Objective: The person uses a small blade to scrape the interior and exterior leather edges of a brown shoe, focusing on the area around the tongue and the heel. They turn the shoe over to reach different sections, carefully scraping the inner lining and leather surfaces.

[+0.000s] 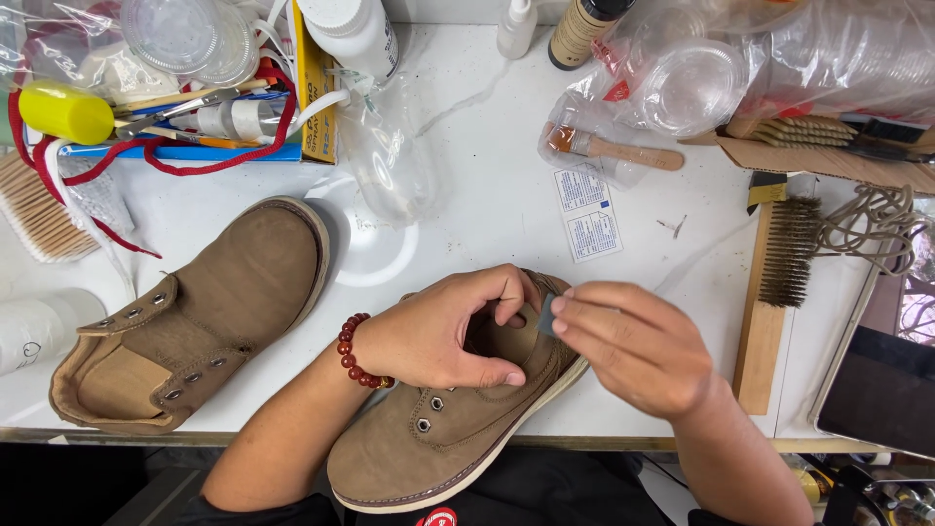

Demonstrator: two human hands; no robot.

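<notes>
My left hand (443, 331) grips a brown suede shoe (448, 438) by its toe and upper, holding it at the table's front edge with the heel toward me. A red bead bracelet (353, 353) is on that wrist. My right hand (638, 346) pinches a small dark grey block (547, 315) against the shoe's toe. The matching second shoe (195, 317), without laces, lies on the white table (487, 195) to the left.
A wooden wire brush (774, 292) and a coil of laces (877, 224) lie at right. A white dish (365, 244), a clear plastic bag (385, 156), a small brush (614, 148), paper packets (589, 216), bottles and plastic cups crowd the back.
</notes>
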